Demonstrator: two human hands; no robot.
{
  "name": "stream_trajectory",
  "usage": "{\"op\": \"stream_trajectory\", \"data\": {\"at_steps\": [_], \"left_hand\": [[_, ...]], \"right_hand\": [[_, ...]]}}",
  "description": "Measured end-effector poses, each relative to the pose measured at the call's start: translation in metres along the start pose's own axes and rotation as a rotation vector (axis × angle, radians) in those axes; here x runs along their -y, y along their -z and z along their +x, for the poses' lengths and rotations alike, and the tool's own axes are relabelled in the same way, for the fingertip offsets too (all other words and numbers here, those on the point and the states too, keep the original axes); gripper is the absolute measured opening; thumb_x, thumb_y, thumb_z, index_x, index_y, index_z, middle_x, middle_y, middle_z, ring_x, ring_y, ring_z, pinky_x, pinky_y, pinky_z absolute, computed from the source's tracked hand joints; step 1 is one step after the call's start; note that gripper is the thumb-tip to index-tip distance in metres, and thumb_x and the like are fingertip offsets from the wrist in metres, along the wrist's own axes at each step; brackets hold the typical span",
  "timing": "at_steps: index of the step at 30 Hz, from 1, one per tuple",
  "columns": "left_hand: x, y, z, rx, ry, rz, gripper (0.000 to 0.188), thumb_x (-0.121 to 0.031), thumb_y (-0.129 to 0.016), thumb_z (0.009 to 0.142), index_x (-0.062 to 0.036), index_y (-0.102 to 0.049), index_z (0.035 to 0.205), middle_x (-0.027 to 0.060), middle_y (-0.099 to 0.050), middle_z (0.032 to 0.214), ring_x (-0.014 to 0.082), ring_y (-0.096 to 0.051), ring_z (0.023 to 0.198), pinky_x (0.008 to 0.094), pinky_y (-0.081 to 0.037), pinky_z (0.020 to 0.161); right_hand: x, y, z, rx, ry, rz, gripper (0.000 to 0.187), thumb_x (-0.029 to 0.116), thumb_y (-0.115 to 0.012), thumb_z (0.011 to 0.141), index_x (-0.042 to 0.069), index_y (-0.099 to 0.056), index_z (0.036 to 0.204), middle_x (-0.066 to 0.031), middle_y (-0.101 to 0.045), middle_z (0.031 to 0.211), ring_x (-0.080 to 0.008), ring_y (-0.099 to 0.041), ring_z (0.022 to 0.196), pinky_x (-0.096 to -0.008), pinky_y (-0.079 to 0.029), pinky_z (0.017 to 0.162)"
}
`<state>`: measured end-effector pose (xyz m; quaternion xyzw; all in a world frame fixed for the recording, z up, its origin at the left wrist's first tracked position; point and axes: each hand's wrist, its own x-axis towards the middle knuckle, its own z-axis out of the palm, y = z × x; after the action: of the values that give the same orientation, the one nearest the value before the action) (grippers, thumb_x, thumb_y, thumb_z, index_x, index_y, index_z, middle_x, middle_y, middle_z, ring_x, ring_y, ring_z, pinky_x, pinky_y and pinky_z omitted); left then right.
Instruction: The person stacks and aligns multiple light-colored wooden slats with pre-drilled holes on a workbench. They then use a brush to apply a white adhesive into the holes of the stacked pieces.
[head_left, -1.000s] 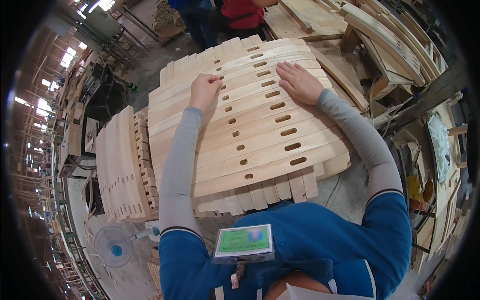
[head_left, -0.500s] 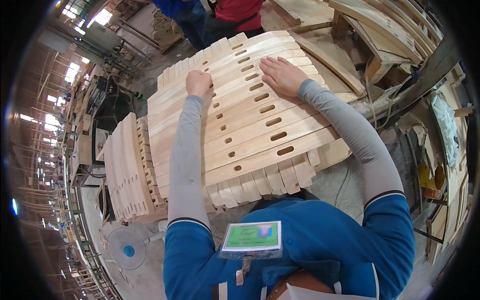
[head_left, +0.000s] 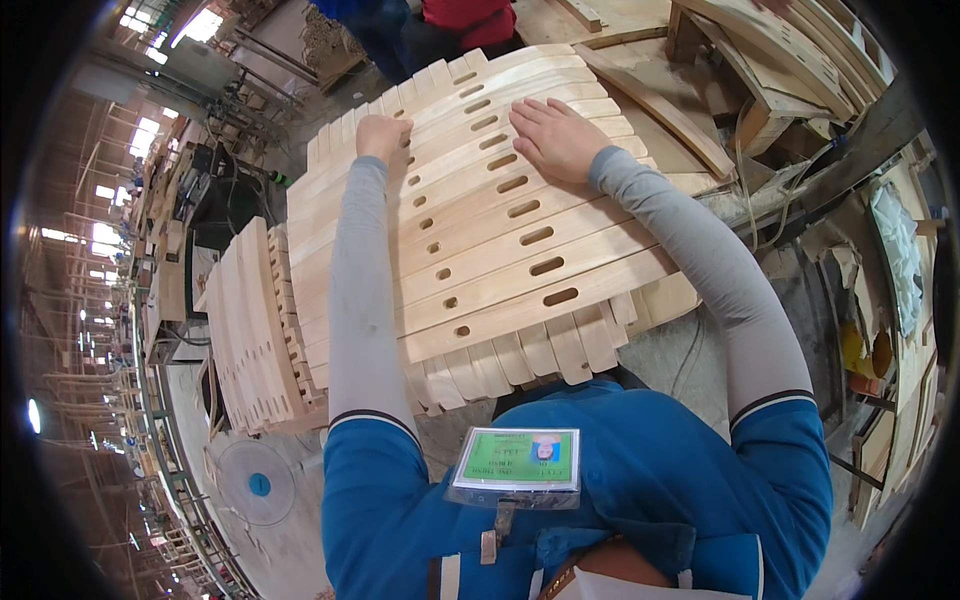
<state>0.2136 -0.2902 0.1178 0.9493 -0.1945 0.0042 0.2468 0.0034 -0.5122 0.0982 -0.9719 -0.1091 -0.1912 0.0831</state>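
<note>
Pale wooden slats (head_left: pixel 470 215) lie edge to edge in a broad layer before me, each cut with a short slot and a longer one. My left hand (head_left: pixel 383 138) is closed in a fist at the far left part of this layer, beside the row of short slots. Its curled fingers hide whatever they may hold. Over the far right part, my right hand (head_left: pixel 560 138) rests flat, palm down and fingers stretched, just right of the long slots. Beneath the top layer, more slats (head_left: pixel 500 368) show their ends toward me.
Another stack of slotted boards (head_left: pixel 250 330) stands to the left, with a round fan (head_left: pixel 258 485) near it. At the right are a wooden workbench (head_left: pixel 770 75) and a long loose plank (head_left: pixel 660 115). Two people, one in red (head_left: pixel 468 22), stand beyond the slats.
My left fist has slid slightly farther away along the short slots. The right hand stays flat on the slats. The whole view has shifted a little.
</note>
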Motion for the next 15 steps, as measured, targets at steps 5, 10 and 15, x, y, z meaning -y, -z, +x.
{"op": "stream_trajectory", "data": {"at_steps": [5,10,15], "left_hand": [[0.001,-0.014,0.004,-0.027,0.051,-0.177,0.019,-0.022,-0.061,0.069,-0.003,-0.064,0.065,0.016,-0.064,0.072,0.0264,-0.062,0.067,0.0332,-0.047,0.064],[0.013,-0.027,-0.001,-0.424,0.014,-0.175,0.017,-0.019,-0.058,0.073,-0.0027,-0.063,0.072,0.0138,-0.063,0.073,0.0232,-0.059,0.06,0.0322,-0.047,0.058],[0.063,0.04,-0.013,-0.752,0.556,-1.369,0.016,-0.014,-0.054,0.08,-0.0042,-0.059,0.092,0.004,-0.054,0.066,0.0139,-0.046,0.048,0.027,-0.038,0.042]], "right_hand": [[-0.002,0.001,-0.003,-0.004,-0.018,-0.006,0.046,0.032,-0.034,0.092,0.0,-0.041,0.124,-0.0152,-0.041,0.131,-0.0269,-0.035,0.123,-0.0391,-0.025,0.104],[0.002,0.004,0.0,0.021,-0.01,0.021,0.045,0.031,-0.034,0.093,-0.001,-0.041,0.124,-0.0153,-0.04,0.131,-0.0275,-0.035,0.124,-0.039,-0.025,0.104],[0.008,0.002,0.003,-0.024,0.021,0.037,0.044,0.03,-0.034,0.093,0.0,-0.041,0.124,-0.0152,-0.041,0.13,-0.0272,-0.035,0.124,-0.0389,-0.025,0.104]]}}
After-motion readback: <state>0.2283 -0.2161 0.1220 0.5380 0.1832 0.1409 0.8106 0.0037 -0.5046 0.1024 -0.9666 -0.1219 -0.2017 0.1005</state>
